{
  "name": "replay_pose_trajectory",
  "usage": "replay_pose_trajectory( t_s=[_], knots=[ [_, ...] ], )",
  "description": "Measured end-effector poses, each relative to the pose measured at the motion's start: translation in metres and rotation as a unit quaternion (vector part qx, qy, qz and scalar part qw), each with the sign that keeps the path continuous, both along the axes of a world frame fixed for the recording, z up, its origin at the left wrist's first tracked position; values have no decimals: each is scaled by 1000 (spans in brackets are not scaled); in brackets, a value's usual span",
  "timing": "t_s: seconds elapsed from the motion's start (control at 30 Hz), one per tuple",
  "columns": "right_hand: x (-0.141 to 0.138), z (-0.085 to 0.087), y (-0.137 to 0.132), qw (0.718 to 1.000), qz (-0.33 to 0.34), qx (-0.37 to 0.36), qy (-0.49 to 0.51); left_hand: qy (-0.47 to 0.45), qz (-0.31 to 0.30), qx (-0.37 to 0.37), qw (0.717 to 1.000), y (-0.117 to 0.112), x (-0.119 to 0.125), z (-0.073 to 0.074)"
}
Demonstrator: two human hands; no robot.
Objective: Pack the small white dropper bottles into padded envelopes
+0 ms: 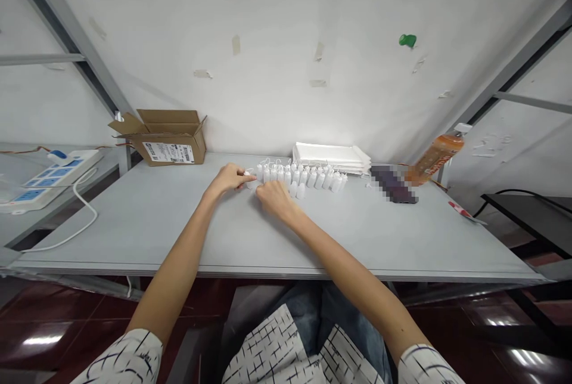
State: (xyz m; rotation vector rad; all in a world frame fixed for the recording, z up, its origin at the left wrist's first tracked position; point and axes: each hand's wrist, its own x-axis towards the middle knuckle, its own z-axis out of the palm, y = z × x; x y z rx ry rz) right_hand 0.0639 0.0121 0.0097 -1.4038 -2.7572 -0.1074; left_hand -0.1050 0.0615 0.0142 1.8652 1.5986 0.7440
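Several small white bottle-shaped pieces (320, 180) stand close together in rows on the grey table, some with thin white loops at their tops. At the left end of the rows, my left hand (229, 177) has its thumb and fingers closed on one small white bottle (251, 182). My right hand (274, 196) is curled in front of the rows, just right of that bottle. Its fingertips are turned away from view, so what they hold, if anything, is hidden. Two more pieces (301, 191) stand in front of the rows, right of my right hand.
Behind the rows lies a stack of white flat sheets or bags (333, 157). An open cardboard box (172, 139) sits at the back left. A dark, pixelated phone-like object (395, 186) and an orange drink bottle (435, 157) are at right. A power strip (58, 175) lies far left.
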Motion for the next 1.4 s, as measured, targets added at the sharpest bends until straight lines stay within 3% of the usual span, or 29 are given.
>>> replay_pose_trajectory(
  t_s=[0.13, 0.27, 0.43, 0.57, 0.67, 0.93, 1.07, 1.2, 1.3, 1.4],
  knots=[
    [10, -2, -20, 998, 23, 18, 46, 33, -22, 32, 999, -1, 3, 0],
    [32, -1, -33, 983, 10, 91, 157, 14, -56, 23, 998, -3, 6, -3],
    [88, 6, -27, 922, -39, 199, 330, 13, -63, 22, 998, -1, 15, -13],
    [137, 8, -19, 864, -104, 239, 431, 46, -38, 48, 997, 1, 21, -19],
    [162, 6, -18, 837, -128, 258, 465, 56, -27, 58, 996, 4, 19, -22],
    [172, 1, -23, 844, -144, 271, 439, 59, -10, 79, 995, 7, 19, -25],
    [172, 1, -24, 842, -148, 277, 439, 46, -20, -5, 999, 2, 10, -12],
    [171, 4, -26, 830, -152, 222, 489, 28, -51, -113, 992, -11, 1, 12],
    [163, 4, -28, 820, -131, 93, 550, -33, -123, -97, 987, -25, 16, 28],
    [150, 2, -32, 809, -91, -75, 576, -97, -183, -67, 976, -40, 47, 32]
  ],
)
